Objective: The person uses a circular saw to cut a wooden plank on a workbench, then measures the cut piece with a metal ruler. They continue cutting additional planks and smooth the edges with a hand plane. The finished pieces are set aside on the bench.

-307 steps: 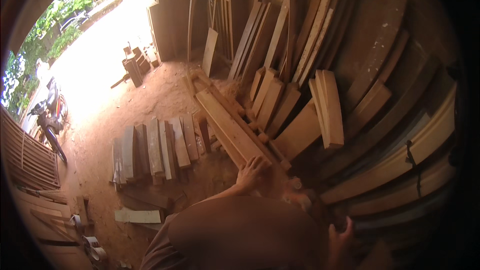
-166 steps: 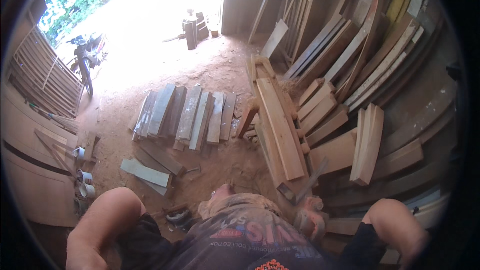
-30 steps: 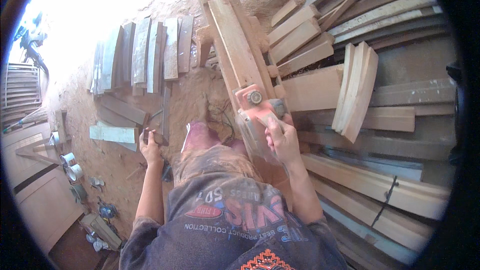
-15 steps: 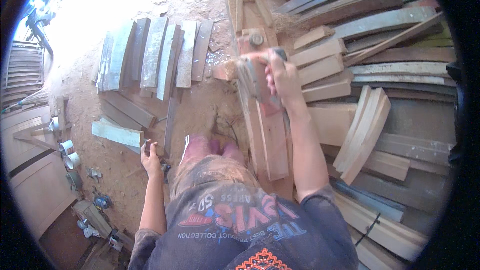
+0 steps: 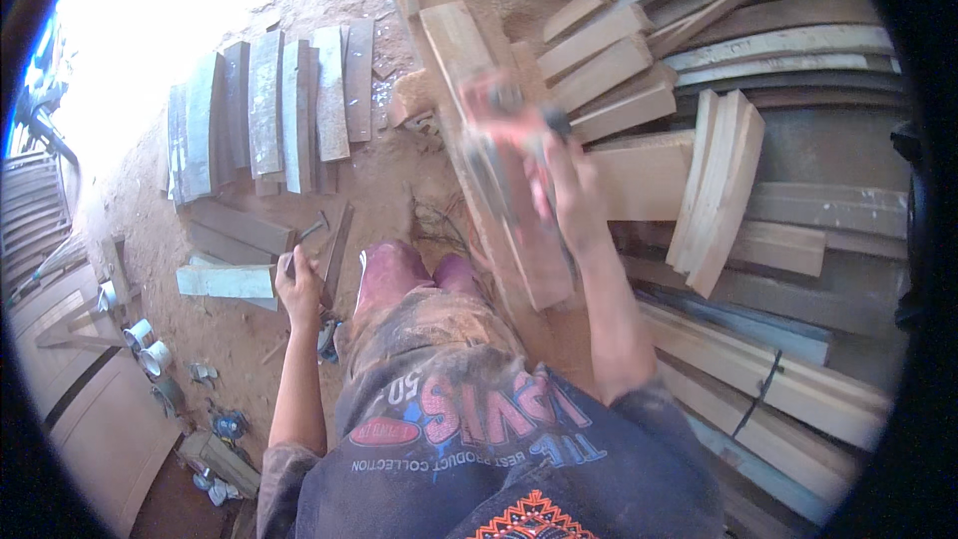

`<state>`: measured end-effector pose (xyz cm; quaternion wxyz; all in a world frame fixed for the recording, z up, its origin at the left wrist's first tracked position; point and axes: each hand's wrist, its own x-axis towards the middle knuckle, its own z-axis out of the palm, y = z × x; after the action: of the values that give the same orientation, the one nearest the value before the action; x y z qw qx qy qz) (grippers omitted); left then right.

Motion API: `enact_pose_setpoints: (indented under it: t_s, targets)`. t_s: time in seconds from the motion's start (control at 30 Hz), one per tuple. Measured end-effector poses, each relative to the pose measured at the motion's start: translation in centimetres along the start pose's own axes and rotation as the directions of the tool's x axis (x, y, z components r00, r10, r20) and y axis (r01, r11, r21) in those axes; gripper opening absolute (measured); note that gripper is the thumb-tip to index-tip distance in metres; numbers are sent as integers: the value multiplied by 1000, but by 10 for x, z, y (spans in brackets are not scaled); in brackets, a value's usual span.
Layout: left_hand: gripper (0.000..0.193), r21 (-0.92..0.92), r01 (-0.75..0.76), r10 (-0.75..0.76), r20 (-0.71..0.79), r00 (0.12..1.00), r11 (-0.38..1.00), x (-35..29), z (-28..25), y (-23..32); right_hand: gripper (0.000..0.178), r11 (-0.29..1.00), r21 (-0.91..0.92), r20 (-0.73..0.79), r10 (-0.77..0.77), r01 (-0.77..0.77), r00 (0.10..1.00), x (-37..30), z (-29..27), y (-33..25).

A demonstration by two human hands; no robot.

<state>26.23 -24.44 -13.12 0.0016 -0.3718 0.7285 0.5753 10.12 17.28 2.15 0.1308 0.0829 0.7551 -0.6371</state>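
Right hand (image 5: pixel 564 180) reaches forward and up from the lower right, forearm nearly straight, fingers wrapped round the rear handle of a red planer (image 5: pixel 507 125). Both are motion-blurred, so I can't make out finger detail. Planer sits over the middle of a pale board (image 5: pixel 547 279), which lies lengthwise on the bench (image 5: pixel 499 274), running from upper left to lower right ahead of the body.

Left hand (image 5: pixel 296 289) is raised left of the legs, elbow bent, fingers curled narrow, well apart from the planer. I see something dark at its fingertips; can't tell if it's held or what it is.

Around: I count several short blocks (image 5: pixel 604 75) fanned out close along the bench's right side, then a leaning stack (image 5: pixel 717 195) and strapped planks (image 5: pixel 768 389) lower right. Left of the bench, a row of planks (image 5: pixel 266 105) on the dirt; a pale blue board (image 5: pixel 226 280) and dark offcuts (image 5: pixel 242 232) nearer the left hand, with a small hammer (image 5: pixel 315 225) just beside. Cords (image 5: pixel 439 225) lie between legs and bench. Motorbike (image 5: pixel 50 130) far upper left, partly cut off.

Containers: white tubs (image 5: pixel 155 358) at far left, beside wooden panels (image 5: pixel 110 429). I can't make out what's in them.
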Motion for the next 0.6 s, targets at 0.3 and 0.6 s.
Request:
enact_pose_setpoints:
  t_s: [0.3, 0.6]
  targets:
    - [17, 32, -318, 275, 425, 863, 948, -16, 155, 62, 43, 891, 28, -175, 450, -452, 876, -286, -78, 61]
    - [42, 119, -303, 197, 532, 824, 946, -40, 227, 76, 48, 937, -67, -141, 332, -344, 933, -205, -67, 50]
